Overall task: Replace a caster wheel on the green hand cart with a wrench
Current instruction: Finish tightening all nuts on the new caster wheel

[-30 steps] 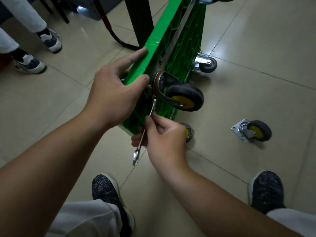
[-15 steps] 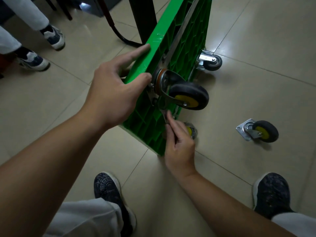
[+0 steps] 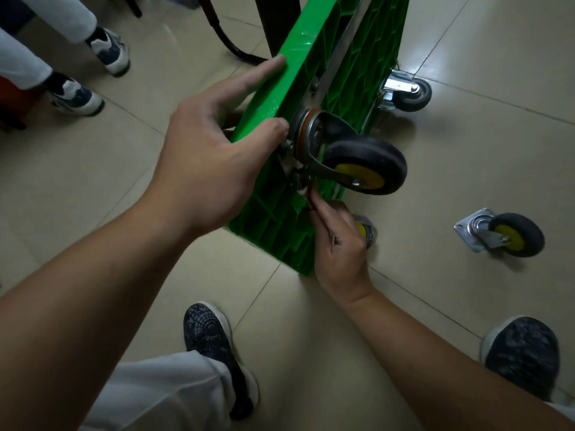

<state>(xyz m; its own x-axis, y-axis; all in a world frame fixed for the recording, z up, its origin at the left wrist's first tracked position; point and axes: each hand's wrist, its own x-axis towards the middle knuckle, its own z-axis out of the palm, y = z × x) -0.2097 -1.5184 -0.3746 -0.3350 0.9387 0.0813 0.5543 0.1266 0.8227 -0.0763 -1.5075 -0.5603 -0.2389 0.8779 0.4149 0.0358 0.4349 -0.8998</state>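
Note:
The green hand cart [image 3: 280, 98] stands on its edge on the tiled floor, ribbed underside facing right. A caster with a black tyre and yellow hub [image 3: 364, 169] sticks out from its underside on a metal plate. My left hand [image 3: 214, 157] grips the cart's edge, thumb at the caster plate. My right hand [image 3: 339, 241] pinches a thin wrench just below the plate; only a short dark piece of the wrench [image 3: 309, 197] shows above the fingers. A loose caster with its square plate [image 3: 504, 234] lies on the floor to the right.
A grey caster [image 3: 407, 91] is fixed farther up the cart, and another wheel [image 3: 365, 231] peeks out behind my right hand. My shoes [image 3: 214, 343] [image 3: 525, 353] flank the cart's corner. Another person's feet [image 3: 93, 73] stand at upper left. A black post and cable [image 3: 249, 32] rise behind the cart.
My right hand has moved from the cart's near side, where the wrench hung down, round to the underside, and now holds the wrench up at the caster plate. The left hand stays put.

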